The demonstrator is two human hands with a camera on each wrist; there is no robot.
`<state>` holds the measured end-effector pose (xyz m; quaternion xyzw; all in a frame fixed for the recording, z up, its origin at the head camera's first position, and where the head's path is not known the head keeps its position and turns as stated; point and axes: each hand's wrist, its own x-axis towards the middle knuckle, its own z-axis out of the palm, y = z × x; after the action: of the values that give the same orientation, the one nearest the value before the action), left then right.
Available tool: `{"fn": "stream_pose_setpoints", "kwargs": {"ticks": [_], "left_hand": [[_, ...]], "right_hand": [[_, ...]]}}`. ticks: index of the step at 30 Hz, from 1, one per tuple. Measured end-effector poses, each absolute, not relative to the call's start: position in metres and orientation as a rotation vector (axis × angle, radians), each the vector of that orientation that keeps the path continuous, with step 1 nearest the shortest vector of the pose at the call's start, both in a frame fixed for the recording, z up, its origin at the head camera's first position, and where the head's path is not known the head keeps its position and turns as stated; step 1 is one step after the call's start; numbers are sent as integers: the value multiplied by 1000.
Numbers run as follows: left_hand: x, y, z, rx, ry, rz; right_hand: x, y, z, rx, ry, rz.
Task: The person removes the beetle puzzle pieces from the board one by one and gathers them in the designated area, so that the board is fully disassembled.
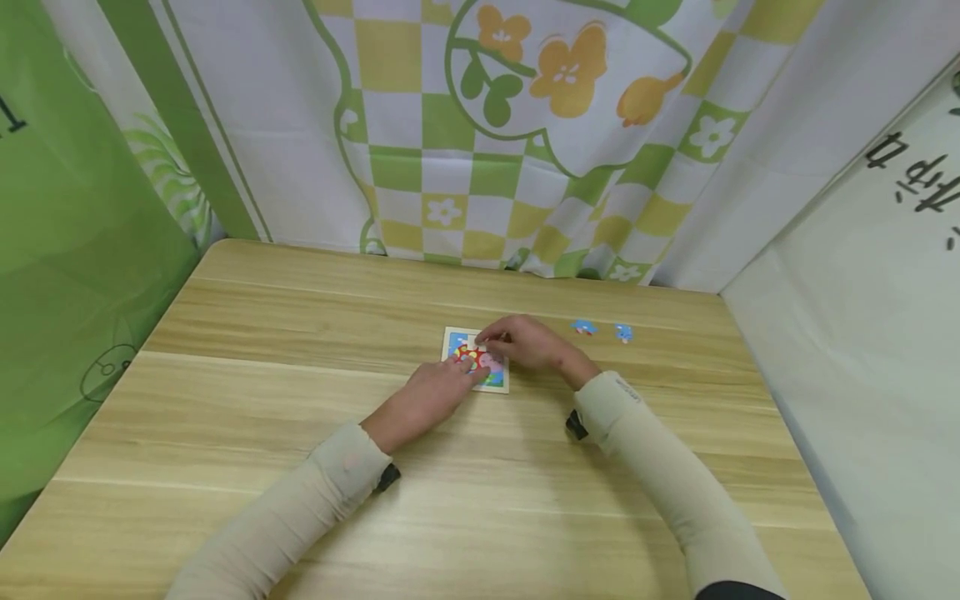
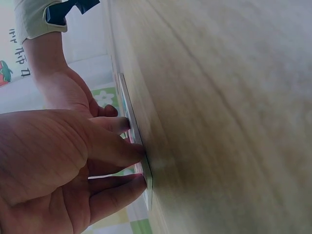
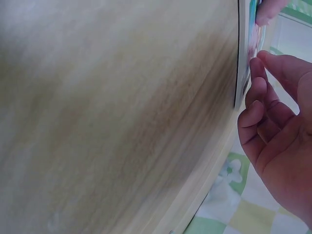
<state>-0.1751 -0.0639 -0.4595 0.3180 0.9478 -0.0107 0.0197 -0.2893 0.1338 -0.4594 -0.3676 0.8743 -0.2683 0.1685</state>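
A small square jigsaw puzzle (image 1: 497,386) with a pale frame and a colourful picture lies flat on the table. My left hand (image 1: 438,390) rests its fingertips on the puzzle's lower left part, fingers fairly straight. Over the upper right part, my right hand (image 1: 525,342) brings thumb and forefinger together in a pinch on a puzzle piece, which the fingers mostly hide. The left wrist view shows the left hand (image 2: 63,165) against the puzzle's edge (image 2: 150,190). In the right wrist view the right hand (image 3: 282,122) has its other fingers curled beside the board.
Two loose blue puzzle pieces, one piece (image 1: 583,327) nearer and another piece (image 1: 624,332) farther right, lie on the wooden table (image 1: 450,517). A patterned curtain (image 1: 480,175) hangs along the back edge. A white panel (image 1: 862,333) borders the right side, and green cloth (image 1: 82,250) the left.
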Motion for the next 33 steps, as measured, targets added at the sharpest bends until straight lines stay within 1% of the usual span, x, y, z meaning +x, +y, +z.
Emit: {"fn": "stream_pose_setpoints", "kwargs": {"ticks": [10, 16, 20, 27, 33], "left_hand": [[-175, -67, -461, 1056, 2977, -25], [-177, -65, -459, 1029, 2952, -26], [-178, -64, -459, 1009, 2928, -48], [-178, -64, -460, 1017, 2935, -101], [-179, -62, -461, 996, 2934, -127]], "right_hand": [[-286, 126, -455, -1090, 2434, -749], [-284, 122, -453, -1086, 2414, -705], [-283, 120, -451, -1042, 2394, -720], [-285, 117, -453, -877, 2321, -847], [-284, 114, -452, -822, 2330, -965]]}}
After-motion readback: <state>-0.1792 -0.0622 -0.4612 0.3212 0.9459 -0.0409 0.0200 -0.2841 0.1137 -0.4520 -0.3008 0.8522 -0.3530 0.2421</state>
